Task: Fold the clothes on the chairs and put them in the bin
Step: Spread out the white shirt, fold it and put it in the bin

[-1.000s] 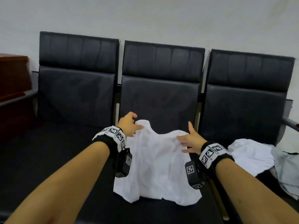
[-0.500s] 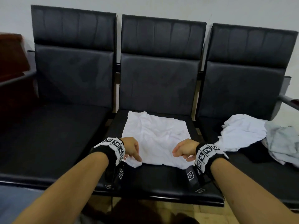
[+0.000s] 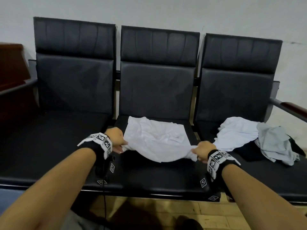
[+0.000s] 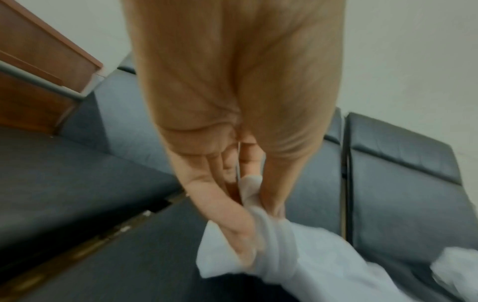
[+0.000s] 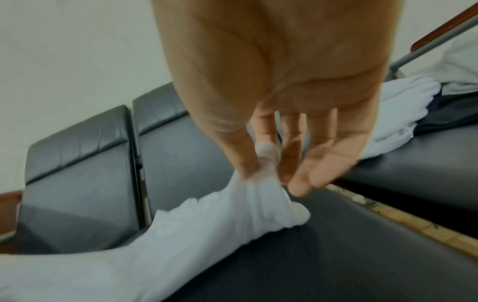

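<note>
1. White garment (image 3: pixel 154 140) lies on the middle seat (image 3: pixel 154 173) of a three-seat black bench, wrinkled, spread from the seat's far edge toward the near side.
2. Left hand (image 3: pixel 115 138) is at the garment's near-left corner; left wrist view shows thumb and fingers (image 4: pixel 232 224) pinching a bunched bit of white cloth.
3. Right hand (image 3: pixel 201 151) is at the near-right corner; right wrist view shows thumb and fingers (image 5: pixel 261 159) pinching the cloth, the outer fingers loosely extended and holding nothing.
4. Near edge of the garment is lifted off the seat between the two hands and sags in the middle.
5. Right seat (image 3: pixel 265 176): a second white garment (image 3: pixel 235 135) in a heap, a pale grey garment (image 3: pixel 275 145) just right of it, overlapping, and dark cloth (image 3: pixel 249 153) under both.
6. Left seat (image 3: pixel 49 138) carries no clothes.
7. Brown wooden furniture (image 3: pixel 10 77) stands at far left, white wall (image 3: pixel 149 10) behind the bench, wood floor (image 3: pixel 166 211) below.
8. Bin: not in view.
</note>
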Tool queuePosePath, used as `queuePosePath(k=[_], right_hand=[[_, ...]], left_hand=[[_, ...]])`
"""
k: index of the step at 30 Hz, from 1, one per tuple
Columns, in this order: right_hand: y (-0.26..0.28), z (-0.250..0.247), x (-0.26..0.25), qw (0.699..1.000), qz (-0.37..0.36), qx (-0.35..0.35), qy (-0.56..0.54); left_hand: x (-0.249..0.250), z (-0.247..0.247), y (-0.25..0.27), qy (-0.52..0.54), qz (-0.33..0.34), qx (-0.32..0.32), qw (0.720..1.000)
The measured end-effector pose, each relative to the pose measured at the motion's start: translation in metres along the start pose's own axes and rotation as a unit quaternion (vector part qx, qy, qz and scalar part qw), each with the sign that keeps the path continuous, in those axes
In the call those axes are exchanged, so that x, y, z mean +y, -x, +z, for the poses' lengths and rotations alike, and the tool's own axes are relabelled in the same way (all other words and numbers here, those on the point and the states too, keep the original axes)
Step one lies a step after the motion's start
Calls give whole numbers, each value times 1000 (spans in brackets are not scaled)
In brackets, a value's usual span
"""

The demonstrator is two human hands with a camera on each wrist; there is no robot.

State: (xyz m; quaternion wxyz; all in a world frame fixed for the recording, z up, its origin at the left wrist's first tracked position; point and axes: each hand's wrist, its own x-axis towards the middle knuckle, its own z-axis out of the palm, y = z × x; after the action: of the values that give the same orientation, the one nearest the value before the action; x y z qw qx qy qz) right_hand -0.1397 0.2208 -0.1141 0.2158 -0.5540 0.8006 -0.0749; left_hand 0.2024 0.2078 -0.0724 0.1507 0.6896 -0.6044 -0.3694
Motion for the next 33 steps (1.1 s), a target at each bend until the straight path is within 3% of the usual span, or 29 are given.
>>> queuePosePath(k=[3,6,11,13,15,18,20,23,26,28,31,32,33], right_hand=[[6,-48,-16,979,3,148,-137],[22,-104,-35,927,5,262,-267],[57,-182,-63,835,-28,386,-391],[66,-201,-73,812,-46,408,-415],[69,-213,-81,797,-57,422,-429],[68,-217,-89,794,-47,425,-433],[61,-214,-91,812,-27,400,-425],[48,-202,-89,868,8,310,-388],[33,-193,-84,875,35,292,-385],[25,-190,-87,837,28,352,-417],[24,-192,-100,738,-15,452,-501],[22,-194,-105,733,-28,453,-506],[19,-194,-110,750,-34,440,-493]], left_hand=[[20,-47,9,33,27,118,992],[39,-97,21,39,74,241,967],[65,-165,50,61,125,407,903],[73,-182,61,82,141,454,876],[81,-191,72,98,160,479,858],[86,-197,78,125,156,476,856],[79,-198,67,142,133,441,876],[61,-195,37,156,127,366,909],[61,-184,33,75,127,340,929],[66,-183,30,98,170,390,900],[93,-186,27,201,240,530,788],[102,-186,26,214,254,540,774],[109,-182,24,206,263,530,780]])
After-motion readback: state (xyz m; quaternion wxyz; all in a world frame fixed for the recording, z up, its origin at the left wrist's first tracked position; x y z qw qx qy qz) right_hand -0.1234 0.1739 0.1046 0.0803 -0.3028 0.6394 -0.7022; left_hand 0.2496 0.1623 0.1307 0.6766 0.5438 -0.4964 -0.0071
